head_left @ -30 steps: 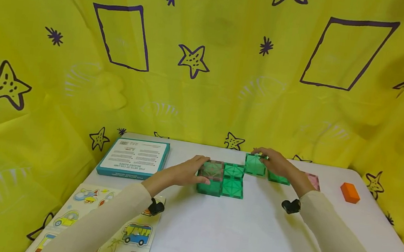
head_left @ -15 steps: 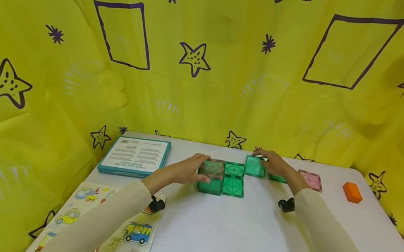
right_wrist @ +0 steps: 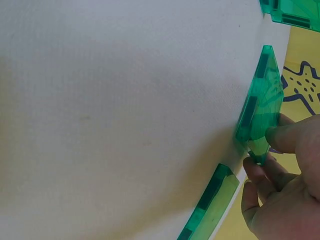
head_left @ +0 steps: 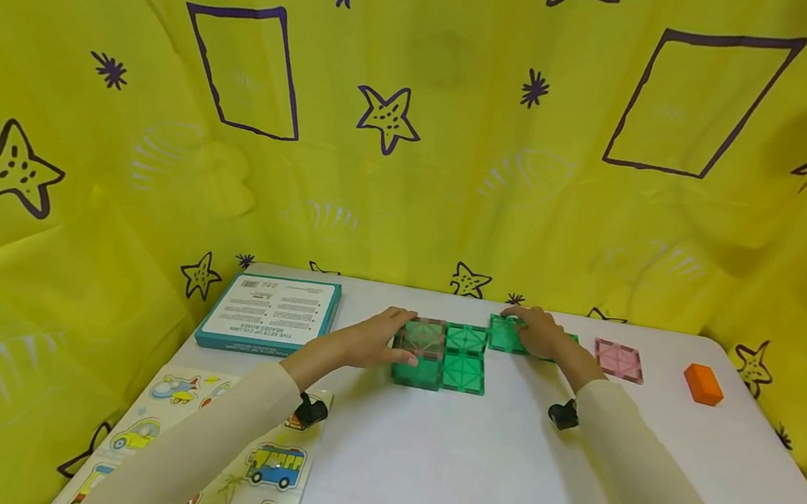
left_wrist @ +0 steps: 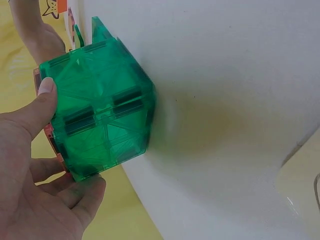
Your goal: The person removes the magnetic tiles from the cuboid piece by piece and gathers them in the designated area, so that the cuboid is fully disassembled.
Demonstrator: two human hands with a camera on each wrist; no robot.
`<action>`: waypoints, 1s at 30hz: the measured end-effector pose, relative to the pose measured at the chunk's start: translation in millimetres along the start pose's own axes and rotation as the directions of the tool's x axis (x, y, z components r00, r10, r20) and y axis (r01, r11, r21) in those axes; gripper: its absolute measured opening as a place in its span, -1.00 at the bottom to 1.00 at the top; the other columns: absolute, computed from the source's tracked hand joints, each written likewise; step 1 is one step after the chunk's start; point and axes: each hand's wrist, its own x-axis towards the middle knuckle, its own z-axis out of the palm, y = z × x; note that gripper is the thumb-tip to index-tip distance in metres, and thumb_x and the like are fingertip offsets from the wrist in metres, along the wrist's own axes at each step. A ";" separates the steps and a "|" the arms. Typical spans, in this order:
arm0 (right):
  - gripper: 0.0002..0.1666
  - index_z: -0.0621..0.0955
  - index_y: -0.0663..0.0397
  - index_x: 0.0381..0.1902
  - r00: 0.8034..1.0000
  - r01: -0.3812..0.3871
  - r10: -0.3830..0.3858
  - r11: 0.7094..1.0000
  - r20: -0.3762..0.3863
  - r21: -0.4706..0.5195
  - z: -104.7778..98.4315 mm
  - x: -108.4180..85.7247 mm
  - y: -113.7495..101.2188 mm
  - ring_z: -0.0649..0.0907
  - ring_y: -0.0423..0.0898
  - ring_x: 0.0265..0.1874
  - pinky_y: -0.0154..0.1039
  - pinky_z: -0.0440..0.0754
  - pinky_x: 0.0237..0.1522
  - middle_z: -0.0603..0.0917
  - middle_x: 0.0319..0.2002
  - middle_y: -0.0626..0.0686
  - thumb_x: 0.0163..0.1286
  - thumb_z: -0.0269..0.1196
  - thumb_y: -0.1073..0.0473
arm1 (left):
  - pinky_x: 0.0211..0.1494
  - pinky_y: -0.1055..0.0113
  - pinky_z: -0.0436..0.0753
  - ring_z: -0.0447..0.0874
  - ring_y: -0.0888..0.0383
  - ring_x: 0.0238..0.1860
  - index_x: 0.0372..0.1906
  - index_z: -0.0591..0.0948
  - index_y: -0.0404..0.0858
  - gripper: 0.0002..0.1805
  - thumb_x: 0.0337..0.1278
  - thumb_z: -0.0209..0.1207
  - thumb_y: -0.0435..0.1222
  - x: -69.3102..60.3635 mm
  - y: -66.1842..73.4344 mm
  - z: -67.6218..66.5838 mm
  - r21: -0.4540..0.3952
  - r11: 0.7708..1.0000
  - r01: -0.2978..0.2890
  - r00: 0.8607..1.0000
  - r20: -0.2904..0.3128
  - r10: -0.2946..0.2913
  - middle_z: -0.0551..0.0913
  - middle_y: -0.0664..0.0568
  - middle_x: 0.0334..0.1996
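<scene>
My left hand [head_left: 371,342] grips a block of clear green magnetic tiles [left_wrist: 102,100], thumb on one face and fingers underneath in the left wrist view. A reddish tile [head_left: 426,332] covers the block's top. More green tiles [head_left: 463,372] adjoin it on the right, one lying in front and one behind. My right hand [head_left: 543,333] pinches a single green magnetic tile [right_wrist: 261,107] by its edge, thumb on one side and fingers on the other. Beside that hand another green tile [right_wrist: 212,205] lies on the table, partly hidden by the hand in the head view.
A pink tile [head_left: 619,360] and an orange block [head_left: 703,384] lie to the right on the white table [head_left: 437,475]. A teal-edged box [head_left: 269,315] and a vehicle picture puzzle [head_left: 274,467] are at the left. A yellow curtain [head_left: 439,206] hangs behind.
My right hand has shifted slightly left and down, and its green tile now looks flatter in the head view. The pink tile is more uncovered. My left hand stays on the block.
</scene>
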 end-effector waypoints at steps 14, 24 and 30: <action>-0.55 0.57 0.06 0.39 0.998 -0.036 0.031 0.995 -0.052 -0.094 12.5 0.6 0.3 0.45 0.54 0.24 0.53 0.42 0.12 0.45 0.25 0.51 0.63 0.06 0.30 | 0.63 -0.07 0.28 0.13 -0.17 0.65 0.69 0.06 -0.32 -0.02 0.48 0.26 0.05 -0.5 -0.4 1.0 -0.004 1.000 -0.005 1.000 -0.007 0.005 0.10 -0.27 0.64; -0.56 0.58 0.07 0.38 0.998 -0.044 0.039 0.994 -0.058 -0.098 12.4 -1.4 -1.4 0.44 0.55 0.24 0.47 0.43 0.08 0.45 0.25 0.51 0.63 0.08 0.29 | 0.63 -0.07 0.28 0.13 -0.18 0.65 0.69 0.05 -0.33 -0.02 0.48 0.25 0.05 -2.6 -0.3 -0.6 0.001 1.000 -0.010 1.000 -0.006 0.010 0.09 -0.28 0.64; -0.54 0.56 0.08 0.40 0.997 -0.040 0.034 0.994 -0.064 -0.098 12.1 -1.6 -3.3 0.44 0.54 0.24 0.45 0.42 0.09 0.45 0.25 0.51 0.62 0.07 0.31 | 0.63 -0.08 0.28 0.13 -0.18 0.65 0.69 0.06 -0.32 -0.02 0.48 0.27 0.04 -4.0 -1.5 -0.3 -0.009 1.000 -0.013 1.000 -0.012 0.013 0.10 -0.28 0.64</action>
